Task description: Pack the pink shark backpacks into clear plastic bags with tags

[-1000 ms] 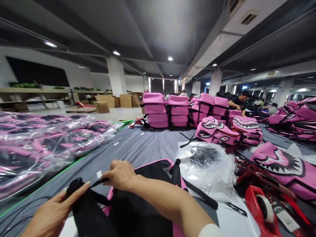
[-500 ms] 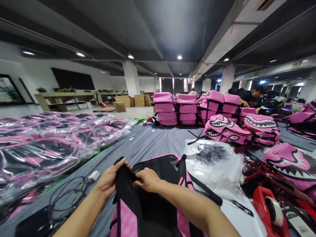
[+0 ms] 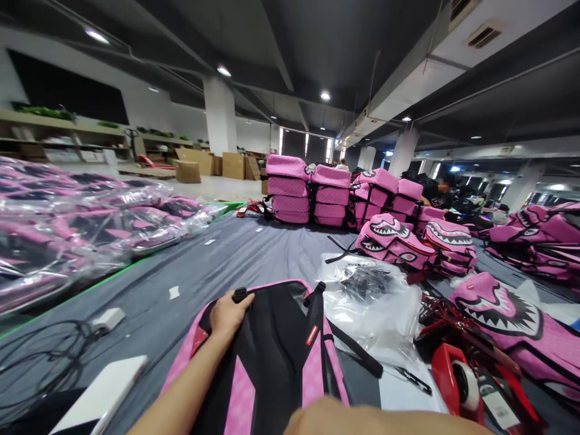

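A pink and black backpack [image 3: 276, 350] lies in front of me, its black padded back and shoulder straps facing up. My left hand [image 3: 229, 314] is closed round the upper end of the left shoulder strap, and a black buckle [image 3: 240, 295] pokes out above the fingers. Low in the view, my right hand [image 3: 321, 417] is over the lower part of the backpack; its fingers are cut off and blurred. The right shoulder strap [image 3: 312, 320], with a small red label, runs down the other side and nobody holds it.
Plastic-wrapped pink bags [image 3: 90, 235] fill the left side. Clear plastic bags [image 3: 369, 296], a red tape dispenser [image 3: 453, 380] and a black pen-like tool [image 3: 413, 380] lie right. Stacked pink backpacks [image 3: 333, 193] stand behind. Cables [image 3: 49, 347] and a white box [image 3: 102, 393] lie left.
My right hand has left the strap and moved down toward me. The backpack's back now lies flatter and more exposed, while my left hand stays at the strap top. The view has shifted.
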Demonstrator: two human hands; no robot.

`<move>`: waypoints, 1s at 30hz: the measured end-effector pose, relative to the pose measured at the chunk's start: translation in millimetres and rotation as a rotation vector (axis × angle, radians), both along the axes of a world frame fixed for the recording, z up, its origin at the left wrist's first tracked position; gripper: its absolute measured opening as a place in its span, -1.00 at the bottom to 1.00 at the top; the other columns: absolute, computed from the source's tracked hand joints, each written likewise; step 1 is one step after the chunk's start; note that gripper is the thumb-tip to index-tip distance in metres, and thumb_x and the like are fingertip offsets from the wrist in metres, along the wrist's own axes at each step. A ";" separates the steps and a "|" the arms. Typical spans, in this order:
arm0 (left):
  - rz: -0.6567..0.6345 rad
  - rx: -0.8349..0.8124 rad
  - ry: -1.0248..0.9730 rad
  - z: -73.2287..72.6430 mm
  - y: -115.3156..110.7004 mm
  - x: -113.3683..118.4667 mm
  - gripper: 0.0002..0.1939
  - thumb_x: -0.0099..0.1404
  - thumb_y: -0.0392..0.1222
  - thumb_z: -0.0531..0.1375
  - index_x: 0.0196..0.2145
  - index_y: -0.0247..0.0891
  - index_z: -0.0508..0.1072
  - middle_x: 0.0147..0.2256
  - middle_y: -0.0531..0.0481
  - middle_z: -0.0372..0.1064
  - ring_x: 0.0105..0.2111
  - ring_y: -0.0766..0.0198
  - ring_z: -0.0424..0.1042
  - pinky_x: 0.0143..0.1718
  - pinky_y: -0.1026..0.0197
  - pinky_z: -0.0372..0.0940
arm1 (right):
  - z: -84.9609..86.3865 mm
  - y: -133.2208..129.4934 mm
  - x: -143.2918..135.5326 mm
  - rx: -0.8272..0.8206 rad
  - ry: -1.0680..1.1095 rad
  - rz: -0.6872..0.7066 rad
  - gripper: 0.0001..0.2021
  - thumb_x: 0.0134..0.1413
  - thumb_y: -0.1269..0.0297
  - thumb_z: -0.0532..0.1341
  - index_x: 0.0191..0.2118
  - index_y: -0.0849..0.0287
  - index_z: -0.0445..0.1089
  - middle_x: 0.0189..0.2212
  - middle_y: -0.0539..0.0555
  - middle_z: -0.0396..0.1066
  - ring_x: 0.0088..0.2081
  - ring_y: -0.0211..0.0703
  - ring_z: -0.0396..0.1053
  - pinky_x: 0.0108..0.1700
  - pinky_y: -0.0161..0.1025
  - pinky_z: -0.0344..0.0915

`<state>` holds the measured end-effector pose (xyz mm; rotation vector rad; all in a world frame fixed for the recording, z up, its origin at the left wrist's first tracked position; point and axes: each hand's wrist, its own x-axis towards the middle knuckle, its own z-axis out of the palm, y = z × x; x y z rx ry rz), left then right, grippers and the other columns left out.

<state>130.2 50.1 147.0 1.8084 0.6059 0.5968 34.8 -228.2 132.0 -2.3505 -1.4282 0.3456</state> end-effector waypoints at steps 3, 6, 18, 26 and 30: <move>-0.060 0.283 -0.088 -6.5 -14.7 0.9 -0.65 0.22 -0.17 0.19 -0.04 -0.31 0.47 0.16 -0.42 0.35 0.26 -0.32 0.21 0.28 -0.35 0.04 | 42.3 -12.3 59.2 0.001 -0.098 -0.341 -0.71 0.25 -0.07 0.26 -0.17 0.01 0.55 -0.43 0.01 0.57 -0.32 -0.11 0.55 -0.32 -0.31 0.25; -0.218 0.494 -0.189 -6.6 -27.4 1.7 -0.65 0.30 -0.19 0.15 0.02 -0.29 0.47 0.24 -0.38 0.27 0.34 -0.23 0.07 0.36 -0.33 -0.16 | 73.1 0.1 130.2 -0.025 -0.174 -0.786 -0.61 0.39 -0.02 0.10 -0.07 0.18 0.51 -0.38 0.13 0.58 -0.19 -0.03 0.55 -0.23 -0.28 0.24; -0.750 0.543 -0.372 -52.9 -86.4 50.3 -0.76 0.21 -0.30 0.16 -0.24 -0.17 0.61 -0.15 -0.11 0.56 -0.10 0.11 0.51 0.01 0.08 0.39 | 48.9 39.3 122.9 0.319 -0.506 -0.593 -0.81 0.16 0.20 0.19 -0.15 0.15 0.39 -0.38 0.11 0.55 -0.33 -0.04 0.55 -0.30 -0.29 0.28; -0.750 0.509 -0.369 -57.0 -84.6 48.8 -0.74 0.24 -0.28 0.18 -0.22 -0.12 0.66 -0.20 -0.13 0.60 -0.10 0.05 0.51 0.06 -0.04 0.36 | 33.0 21.3 49.2 0.594 -0.397 -0.437 -0.86 0.05 0.15 0.23 -0.37 0.06 0.27 -0.58 -0.03 0.33 -0.60 -0.21 0.30 -0.44 -0.28 0.31; -0.725 0.513 -0.337 -47.1 -86.2 33.1 -0.73 0.30 -0.27 0.15 -0.13 -0.17 0.62 -0.13 -0.15 0.60 -0.09 0.04 0.55 0.10 -0.10 0.37 | 54.5 -7.1 40.9 0.686 -0.185 -0.559 -0.85 0.06 0.15 0.23 -0.32 0.06 0.28 -0.64 -0.12 0.20 -0.65 -0.28 0.18 -0.55 -0.34 0.19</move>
